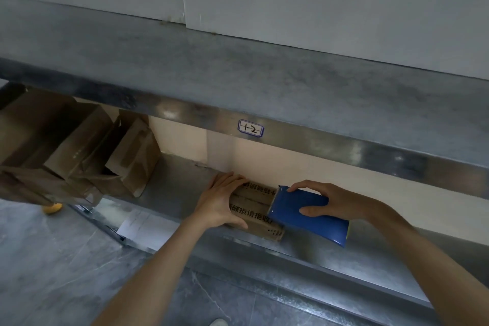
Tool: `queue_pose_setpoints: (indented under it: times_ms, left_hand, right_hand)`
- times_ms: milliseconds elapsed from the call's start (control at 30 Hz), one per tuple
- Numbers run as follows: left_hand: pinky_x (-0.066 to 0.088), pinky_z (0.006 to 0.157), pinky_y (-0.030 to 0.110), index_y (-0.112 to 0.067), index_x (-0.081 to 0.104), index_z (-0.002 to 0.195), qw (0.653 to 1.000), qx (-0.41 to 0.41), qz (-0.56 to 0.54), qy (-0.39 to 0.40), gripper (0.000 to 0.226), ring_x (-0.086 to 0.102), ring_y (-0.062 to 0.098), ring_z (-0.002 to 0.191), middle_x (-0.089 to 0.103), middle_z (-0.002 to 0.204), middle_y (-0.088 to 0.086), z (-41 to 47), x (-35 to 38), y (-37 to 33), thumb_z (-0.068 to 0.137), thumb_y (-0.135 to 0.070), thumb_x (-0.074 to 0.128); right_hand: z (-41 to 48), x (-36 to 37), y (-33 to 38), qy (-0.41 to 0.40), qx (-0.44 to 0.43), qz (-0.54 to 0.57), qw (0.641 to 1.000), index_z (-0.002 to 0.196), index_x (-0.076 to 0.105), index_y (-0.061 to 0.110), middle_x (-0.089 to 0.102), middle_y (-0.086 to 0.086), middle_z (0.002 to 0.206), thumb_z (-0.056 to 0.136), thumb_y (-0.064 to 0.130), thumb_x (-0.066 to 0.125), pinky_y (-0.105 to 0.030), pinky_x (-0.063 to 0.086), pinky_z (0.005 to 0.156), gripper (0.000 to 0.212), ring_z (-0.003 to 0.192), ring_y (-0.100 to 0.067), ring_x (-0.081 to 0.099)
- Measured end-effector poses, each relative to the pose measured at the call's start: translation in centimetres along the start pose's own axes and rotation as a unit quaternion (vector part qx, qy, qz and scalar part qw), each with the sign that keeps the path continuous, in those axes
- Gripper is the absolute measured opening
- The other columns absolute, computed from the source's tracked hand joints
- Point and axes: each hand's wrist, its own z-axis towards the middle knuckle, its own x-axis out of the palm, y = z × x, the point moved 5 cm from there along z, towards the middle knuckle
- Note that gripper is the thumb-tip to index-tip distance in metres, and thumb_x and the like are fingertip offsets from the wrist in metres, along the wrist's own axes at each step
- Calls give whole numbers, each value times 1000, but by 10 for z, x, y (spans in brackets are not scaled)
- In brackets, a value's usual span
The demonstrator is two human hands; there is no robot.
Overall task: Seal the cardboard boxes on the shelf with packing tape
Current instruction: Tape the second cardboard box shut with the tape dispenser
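A small cardboard box [254,210] lies on the lower steel shelf [180,193], close to the pale back wall, with rows of printed characters running across its top. The left hand [219,201] grips its left end, fingers curled over the far edge and thumb hooked round the near corner. The right hand [336,201] holds a blue tape dispenser [304,216], forefinger over the top edge and thumb pressed on the flat face. The dispenser's front edge touches the right end of the box top. The tape itself cannot be made out, so how much of the seam is covered is unclear.

The step in hand looks like laying 1 strip along the top seam. To do it well, the left hand should bear down so the light box does not slide on the smooth steel. The dispenser's mouth should sit flat on the cardboard and travel straight along the join, with steady pressure so the tape beds down without creases. Some tape should run over each end onto the sides.

Further left on the same shelf a loose pile of brown cardboard boxes [79,151] leans together, several with flaps open, probably awaiting tape. A label reading 1-2 [250,128] is stuck on the front edge of the shelf above
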Motion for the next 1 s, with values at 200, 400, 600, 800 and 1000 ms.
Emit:
queue_pose_setpoints:
  times_ms: [200, 400, 600, 800, 1000]
  left_hand:
    - [11, 115, 27, -40, 34, 146, 1000, 0, -4, -1, 113, 6, -13, 130, 31, 150, -22, -1, 0, 1, 48, -68, 83]
    - [6, 117, 27, -39, 35, 145, 1000, 7, 2, -5, 112, 14, -4, 140, 33, 150, -22, -1, -2, -1, 49, -66, 85]
    - [21, 114, 28, -47, 32, 144, 1000, -16, 1, 4, 114, 13, -5, 139, 29, 150, -27, -1, -1, 3, 45, -70, 83]
    - [16, 115, 29, -45, 32, 145, 1000, -20, 1, 11, 115, 12, -4, 141, 29, 152, -24, 0, 0, 2, 45, -68, 85]
    - [15, 117, 29, -42, 34, 146, 1000, -20, -1, 8, 117, 13, -3, 140, 31, 151, -22, 2, 0, 1, 45, -62, 89]
  right_hand:
    - [-4, -7, 2, -3, -13, 2, 1000, 124, 52, 55, 59, 26, 122, 89, 44, 69, -27, 55, 86, 41, 104, -4, 64]
    - [-7, -10, 2, 1, -15, 6, 1000, 120, 53, 59, 59, 33, 117, 88, 43, 71, -22, 55, 79, 40, 101, -1, 64]
    - [-25, -20, -5, -1, -8, 10, 1000, 124, 54, 54, 60, 31, 119, 87, 42, 72, -15, 52, 75, 43, 101, 1, 64]
    - [-60, -33, -41, -13, 33, -9, 999, 119, 56, 58, 59, 32, 120, 86, 38, 74, -14, 50, 77, 43, 102, 3, 63]
    - [-47, -19, -58, -29, 55, -36, 997, 116, 57, 60, 58, 31, 125, 81, 49, 75, -21, 49, 93, 40, 109, 5, 58]
